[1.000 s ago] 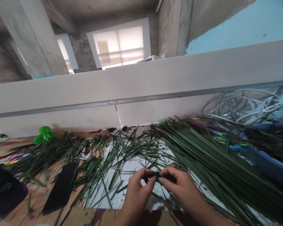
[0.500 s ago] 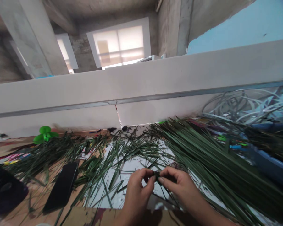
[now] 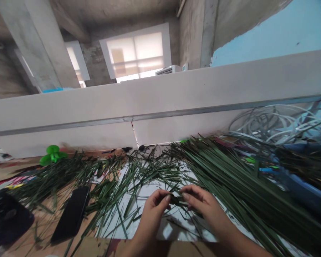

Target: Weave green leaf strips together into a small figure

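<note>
Between my two hands is a small dark green piece of folded leaf strip [image 3: 176,200], with thin ends trailing below and to the right. My left hand [image 3: 155,208] pinches its left end between thumb and bent fingers. On the other side, my right hand [image 3: 202,202] has thumb and fingers closed around the right end; the exact grip is partly hidden. Under both hands lies a white sheet [image 3: 173,228] strewn with cut leaf strips [image 3: 152,171]. A large bundle of long green leaves [image 3: 235,175] lies just right of my right hand.
A black phone [image 3: 71,214] and a dark device [image 3: 9,216] lie on the left. A green three-lobed plastic object [image 3: 52,155] stands near the white partition [image 3: 160,96]. At right are a blue basin [image 3: 307,185] holding dark strips and coiled white tubing [image 3: 273,123].
My hands have moved slightly apart, showing more of the folded leaf piece between them. My right hand has risen a little. The view has tilted slightly.
</note>
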Available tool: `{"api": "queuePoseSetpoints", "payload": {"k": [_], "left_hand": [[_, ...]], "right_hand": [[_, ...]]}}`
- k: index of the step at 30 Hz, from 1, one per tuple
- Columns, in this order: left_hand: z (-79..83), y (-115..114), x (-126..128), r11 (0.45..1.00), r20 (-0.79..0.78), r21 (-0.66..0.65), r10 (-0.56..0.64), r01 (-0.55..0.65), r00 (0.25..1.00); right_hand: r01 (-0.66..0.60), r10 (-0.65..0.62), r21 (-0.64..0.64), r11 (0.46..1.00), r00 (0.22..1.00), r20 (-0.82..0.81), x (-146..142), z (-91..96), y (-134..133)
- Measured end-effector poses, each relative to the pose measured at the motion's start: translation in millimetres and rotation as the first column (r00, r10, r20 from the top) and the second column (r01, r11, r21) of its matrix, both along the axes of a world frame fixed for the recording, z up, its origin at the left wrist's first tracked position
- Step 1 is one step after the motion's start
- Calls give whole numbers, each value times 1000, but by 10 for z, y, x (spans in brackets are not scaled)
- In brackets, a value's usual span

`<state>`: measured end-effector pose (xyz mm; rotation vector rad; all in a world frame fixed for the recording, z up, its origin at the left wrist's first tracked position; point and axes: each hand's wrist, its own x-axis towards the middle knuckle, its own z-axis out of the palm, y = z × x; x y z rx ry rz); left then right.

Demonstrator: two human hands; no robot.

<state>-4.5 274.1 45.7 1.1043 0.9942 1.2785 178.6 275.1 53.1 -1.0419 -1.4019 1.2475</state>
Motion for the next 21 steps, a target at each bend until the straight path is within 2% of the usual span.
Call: {"api": "queuePoseSetpoints", "payload": {"k": [3,6,10,13,17,21], "left_hand": [[5,5,-28,997,14,-17,75,-75,997],[-7,4,-46,993,13,-28,113,-113,993],[-41,9,-41,990,22,-31,137,-136,990],[-86,13,-33,985,27,-49,167,-166,986],[-144,-7,-28,979,46,-88,186,-182,981],[-147,-44,-14,975,60,-128,189,-180,980]], "right_hand": [[66,-66,29,997,998,-7,35,-16,53],[111,-118,86,990,990,75,41,-68,92],[165,-177,90,982,972,151,32,-117,106],[217,-260,212,953,944,202,38,-64,66],[97,-275,437,894,889,366,34,43,-45],[-10,-273,504,864,832,484,2,47,-127]]}}
